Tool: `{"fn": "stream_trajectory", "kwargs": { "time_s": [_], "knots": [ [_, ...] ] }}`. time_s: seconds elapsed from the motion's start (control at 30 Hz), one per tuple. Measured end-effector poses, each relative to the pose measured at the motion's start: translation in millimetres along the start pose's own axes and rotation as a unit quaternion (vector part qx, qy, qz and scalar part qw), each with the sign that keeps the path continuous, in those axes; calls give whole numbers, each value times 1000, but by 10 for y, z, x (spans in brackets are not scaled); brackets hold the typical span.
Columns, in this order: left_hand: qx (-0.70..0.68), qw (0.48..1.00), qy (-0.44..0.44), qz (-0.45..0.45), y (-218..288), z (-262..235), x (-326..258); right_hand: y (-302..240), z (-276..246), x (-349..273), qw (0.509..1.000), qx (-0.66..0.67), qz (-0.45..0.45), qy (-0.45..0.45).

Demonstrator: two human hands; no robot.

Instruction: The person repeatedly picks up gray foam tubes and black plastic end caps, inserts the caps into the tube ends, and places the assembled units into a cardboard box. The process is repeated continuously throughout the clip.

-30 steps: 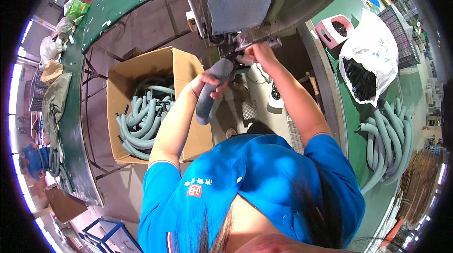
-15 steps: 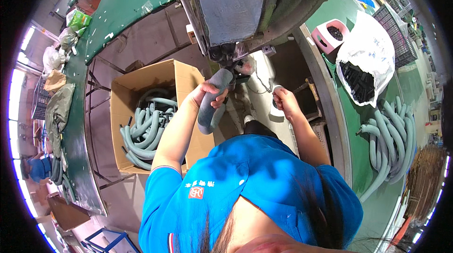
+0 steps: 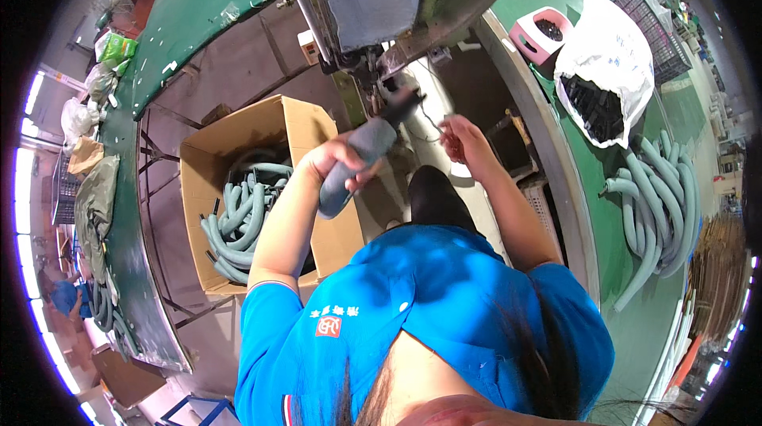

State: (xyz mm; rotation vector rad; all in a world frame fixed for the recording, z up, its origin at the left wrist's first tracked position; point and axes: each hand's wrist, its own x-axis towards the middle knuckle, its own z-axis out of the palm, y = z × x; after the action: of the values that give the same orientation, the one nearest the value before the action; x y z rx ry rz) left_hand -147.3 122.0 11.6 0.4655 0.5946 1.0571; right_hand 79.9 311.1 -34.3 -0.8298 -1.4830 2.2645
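Note:
My left hand (image 3: 341, 162) is wrapped round a grey foam tube (image 3: 370, 142), which slants up toward the machine. A black end piece (image 3: 403, 106) sticks out of the tube's upper end, blurred, just below the machine head (image 3: 373, 57). My right hand (image 3: 463, 140) hovers apart from the tube, to its right, with the fingers curled together; whatever they may hold is hidden. Left of my left forearm, a cardboard box (image 3: 230, 136) holds several grey foam tubes (image 3: 250, 212) with black ends.
On the green bench (image 3: 591, 188) at right lie a white sack (image 3: 611, 37) of black pieces, a pink-and-white bin (image 3: 528, 37) and a pile of grey tubes (image 3: 655, 204). Another green table (image 3: 198, 9) runs along the left. A person in blue (image 3: 67, 297) is at far left.
The foam tube has tilted and moved away from the machine head, so its black end now shows. My right hand has shifted slightly left and up. The view has shifted a little.

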Motion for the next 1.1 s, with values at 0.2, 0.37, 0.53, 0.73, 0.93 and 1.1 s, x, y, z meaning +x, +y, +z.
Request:
{"fn": "stream_trajectory", "kwargs": {
  "time_s": [0.2, 0.37, 0.53, 0.73, 0.93, 1.1],
  "knots": [
    [59, 996, -53, -50, -361, 421, -221, -607, 669, -398, 962, -155, -68, -212],
    [401, 910, 105, -13, -443, 736, -487, -611, 805, -531, 933, -249, -185, -183],
    [335, 927, 162, 45, -715, 704, -575, -461, 835, -620, 957, 83, -92, -263],
    [119, 975, 139, 129, -887, 788, -377, -333, 810, -915, 890, -238, -297, -250],
    [294, 947, 126, 34, -984, 839, -266, -237, 492, -925, 808, -324, -366, -329],
    [416, 861, 280, -81, -648, 1410, -555, -143, 33, -1099, 896, -318, -80, -301]
  ]
}}
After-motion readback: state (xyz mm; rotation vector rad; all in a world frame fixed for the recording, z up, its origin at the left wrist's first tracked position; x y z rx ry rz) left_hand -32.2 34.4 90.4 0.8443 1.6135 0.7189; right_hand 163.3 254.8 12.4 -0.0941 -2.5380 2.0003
